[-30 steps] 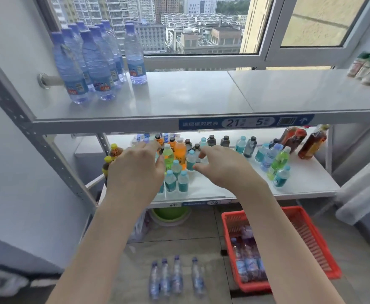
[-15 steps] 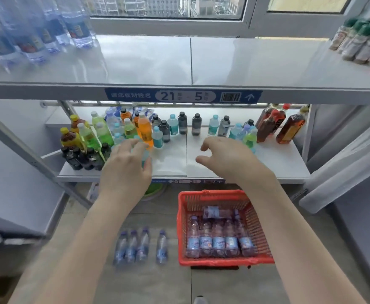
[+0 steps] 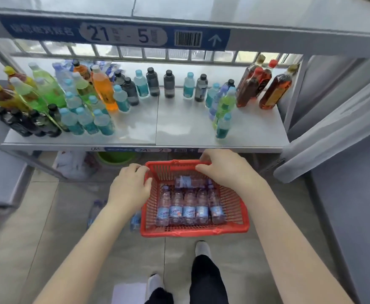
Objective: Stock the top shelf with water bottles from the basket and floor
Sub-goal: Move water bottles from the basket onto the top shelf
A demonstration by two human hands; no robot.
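While both hands hover empty, left hand (image 3: 129, 187) and right hand (image 3: 225, 170) loosely spread, water bottles (image 3: 188, 208) lie in the red basket (image 3: 193, 231) at six o'clock; likely light, smooth; take them mid-body.

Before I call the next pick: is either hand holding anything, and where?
Neither holds anything. The left hand and right hand hover open over the red basket, no water bottles gripped.

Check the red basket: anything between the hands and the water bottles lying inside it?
Nothing visible. The red basket is open-topped. The water bottles lie exposed in a row, one more across their caps. The left hand is at the left rim, the right hand over the far rim, both empty.
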